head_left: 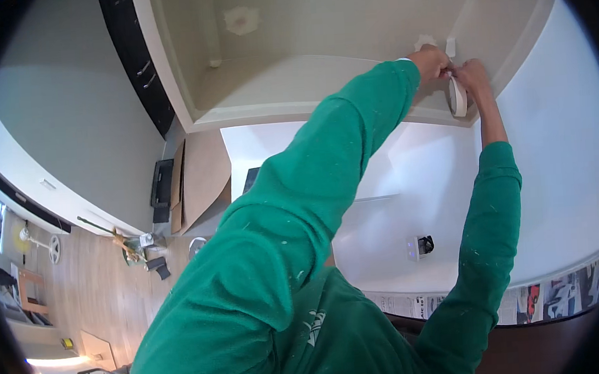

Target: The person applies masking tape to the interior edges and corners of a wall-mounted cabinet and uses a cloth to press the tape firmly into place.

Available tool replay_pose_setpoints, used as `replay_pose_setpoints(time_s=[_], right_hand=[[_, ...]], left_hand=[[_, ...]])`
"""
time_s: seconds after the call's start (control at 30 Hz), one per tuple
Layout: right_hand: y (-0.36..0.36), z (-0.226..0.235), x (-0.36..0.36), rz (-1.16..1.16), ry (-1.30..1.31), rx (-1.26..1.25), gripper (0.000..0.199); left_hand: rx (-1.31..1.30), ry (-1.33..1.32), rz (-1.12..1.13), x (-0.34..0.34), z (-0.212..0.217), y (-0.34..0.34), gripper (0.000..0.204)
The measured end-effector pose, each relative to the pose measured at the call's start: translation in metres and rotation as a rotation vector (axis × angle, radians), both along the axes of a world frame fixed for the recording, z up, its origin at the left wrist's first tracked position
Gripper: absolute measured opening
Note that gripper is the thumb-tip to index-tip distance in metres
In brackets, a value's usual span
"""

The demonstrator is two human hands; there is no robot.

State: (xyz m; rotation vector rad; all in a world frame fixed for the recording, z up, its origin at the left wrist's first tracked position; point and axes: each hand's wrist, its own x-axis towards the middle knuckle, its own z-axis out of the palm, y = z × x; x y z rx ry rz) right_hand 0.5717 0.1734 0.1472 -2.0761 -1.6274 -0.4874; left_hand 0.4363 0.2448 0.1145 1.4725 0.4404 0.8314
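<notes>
Both my hands meet inside the right end of a beige wall niche. My left hand is closed, its fingertips pinching at the top of a roll of pale masking tape. Against those fingertips my right hand is closed too, with the roll hanging just below its fingers. The exact grip on the tape is partly hidden by the fingers. Just above my hands, a small white piece is on the niche wall. Behind my left hand shows a pale filler patch.
Another rough filler patch marks the niche's back wall at left. Below the niche, the white wall has a socket with a black plug. Newspaper sheets line the edge at lower right. Cardboard leans at left; tools lie on the wooden floor.
</notes>
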Motion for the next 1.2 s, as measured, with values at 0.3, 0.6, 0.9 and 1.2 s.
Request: replay_pose_setpoints(time_s=[0.3, 0.6, 0.9, 1.2], right_hand=[[-0.053, -0.002, -0.092, 0.069, -0.155, 0.289, 0.017], [-0.013, 0.035, -0.182, 0.758, -0.037, 0.381, 0.020], [-0.003, -0.008, -0.278, 0.900, -0.314, -0.203, 0.020], [-0.093, 0.016, -0.200, 1.094, 0.316, 0.154, 0.032]], left_hand=[[0.928, 0.272, 0.372, -0.023, -0.023, 0.020, 0.020], [-0.158, 0.177, 0.044, 0.009, -0.026, -0.003, 0.029], [0.055, 0.416, 0.113, 0.001, -0.015, -0.013, 0.034], [-0.037, 0.537, -0.012, -0.007, -0.013, 0.020, 0.043]])
